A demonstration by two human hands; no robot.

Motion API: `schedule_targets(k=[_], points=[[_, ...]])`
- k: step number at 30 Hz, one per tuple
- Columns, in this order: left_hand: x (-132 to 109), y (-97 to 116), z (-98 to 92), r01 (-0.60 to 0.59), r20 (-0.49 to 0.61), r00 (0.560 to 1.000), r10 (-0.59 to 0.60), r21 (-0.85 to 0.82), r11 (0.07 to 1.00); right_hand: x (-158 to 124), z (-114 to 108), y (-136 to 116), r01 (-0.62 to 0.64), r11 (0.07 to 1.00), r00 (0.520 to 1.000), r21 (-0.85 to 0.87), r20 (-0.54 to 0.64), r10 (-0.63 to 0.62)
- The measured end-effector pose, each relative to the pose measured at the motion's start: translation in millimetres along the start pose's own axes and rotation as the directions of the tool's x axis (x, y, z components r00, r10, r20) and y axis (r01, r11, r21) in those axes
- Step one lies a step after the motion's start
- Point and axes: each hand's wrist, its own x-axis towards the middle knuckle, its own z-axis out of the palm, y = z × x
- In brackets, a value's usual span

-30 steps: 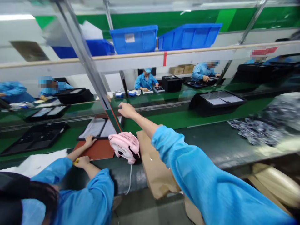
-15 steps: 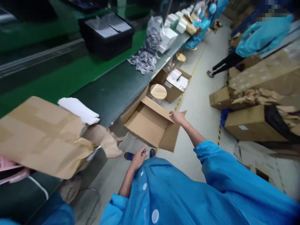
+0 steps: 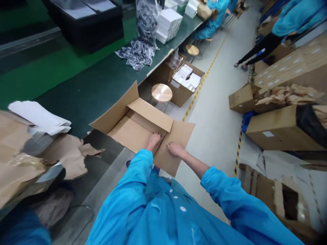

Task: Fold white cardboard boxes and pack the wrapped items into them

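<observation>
An open cardboard box (image 3: 132,127) with its flaps folded outward is in front of my body, beside the workbench edge. My left hand (image 3: 154,139) is inside it near the right wall, fingers curled into a fist. On the inner face of the right flap (image 3: 170,161) rests my right hand (image 3: 174,149), also closed in a fist. I see nothing held in either hand. The underside of the box is hidden.
The green workbench (image 3: 84,88) runs along the left, with clear plastic bags (image 3: 139,52), white boxes (image 3: 168,25) and brown paper (image 3: 73,154). Beyond my box are a round stool (image 3: 161,92) and a carton of white boxes (image 3: 182,93). Cartons (image 3: 278,129) line the right; a person (image 3: 296,20) stands there.
My left hand has gone from beside my body into the box. My right hand has moved from the far rim down onto the right flap. The view has shifted right.
</observation>
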Motion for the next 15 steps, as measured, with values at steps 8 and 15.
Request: schedule_targets(k=[8, 15], points=[[-37.5, 5.6, -19.6, 0.172, 0.073, 0.982, -0.176, 0.065, 0.983, 58.3, -36.3, 11.0, -0.099, 0.988, 0.984, 0.121, -0.134, 0.115], [-179.8, -36.1, -11.7, 0.553, 0.109, 0.831, -0.545, -0.068, 0.830, 102.5, -95.4, 64.2, -0.318, 0.926, 0.919, 0.201, -0.174, 0.353]])
